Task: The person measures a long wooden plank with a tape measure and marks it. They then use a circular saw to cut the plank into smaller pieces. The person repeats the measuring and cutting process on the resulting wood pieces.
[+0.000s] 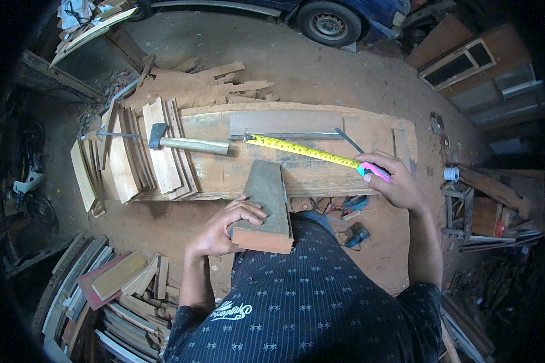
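My left hand point(224, 227) is closed round the near end of a thick wooden block point(265, 196), grey on its upper face and reddish at the cut end. The block's far end reaches over the near edge of the workbench point(212, 175). In my right hand point(393, 178) is a tape measure point(374, 172) with a pink and turquoise case. Its yellow blade is pulled out to the left above the bench, the hooked end lying beyond the block, apart from it. A hammer point(191, 145) with a pale wooden handle rests left of the blade's end.
Planed boards point(160, 148) lie across the bench's left part. A flat board point(284, 124) and a dark thin rod point(349, 140) are at its far side. A power tool point(357, 235) sits on the floor. Timber point(133, 290) is stacked at lower left; a vehicle wheel point(330, 27) stands beyond.
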The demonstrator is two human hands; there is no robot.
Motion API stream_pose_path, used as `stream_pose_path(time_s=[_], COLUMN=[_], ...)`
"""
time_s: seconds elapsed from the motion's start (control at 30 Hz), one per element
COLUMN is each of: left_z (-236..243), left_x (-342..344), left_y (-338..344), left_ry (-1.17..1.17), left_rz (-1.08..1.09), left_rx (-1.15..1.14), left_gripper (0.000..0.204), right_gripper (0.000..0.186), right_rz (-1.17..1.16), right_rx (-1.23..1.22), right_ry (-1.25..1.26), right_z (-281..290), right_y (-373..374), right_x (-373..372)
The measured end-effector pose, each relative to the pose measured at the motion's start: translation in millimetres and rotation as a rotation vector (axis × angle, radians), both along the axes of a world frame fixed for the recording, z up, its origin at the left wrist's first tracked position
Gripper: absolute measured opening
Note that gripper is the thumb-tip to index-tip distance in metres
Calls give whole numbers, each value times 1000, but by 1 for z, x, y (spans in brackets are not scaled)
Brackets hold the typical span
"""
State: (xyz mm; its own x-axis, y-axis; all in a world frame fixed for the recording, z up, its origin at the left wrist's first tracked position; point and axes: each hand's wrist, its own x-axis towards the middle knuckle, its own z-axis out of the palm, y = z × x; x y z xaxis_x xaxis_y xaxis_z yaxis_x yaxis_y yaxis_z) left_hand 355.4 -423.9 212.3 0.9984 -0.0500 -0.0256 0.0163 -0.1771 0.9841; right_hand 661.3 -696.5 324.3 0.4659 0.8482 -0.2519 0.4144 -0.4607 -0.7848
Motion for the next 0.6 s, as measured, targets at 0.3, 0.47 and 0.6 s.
stream_pose_path(time_s=[0.3, 0.47, 0.6], left_z=[-21, -18, -3], left_x=[7, 38, 54], left_y=[-19, -32, -58], left_ry=[-116, -102, -137], left_rz=[283, 320, 228], left_rx=[-261, -253, -58], left_gripper=[65, 64, 61], right_gripper=[38, 41, 48], right_rz=[-108, -247, -380], right_rx=[7, 23, 120], right_ry=[176, 312, 358], right_z=[-20, -43, -50], right_y=[-13, -27, -35], right_x=[-2, -3, -4])
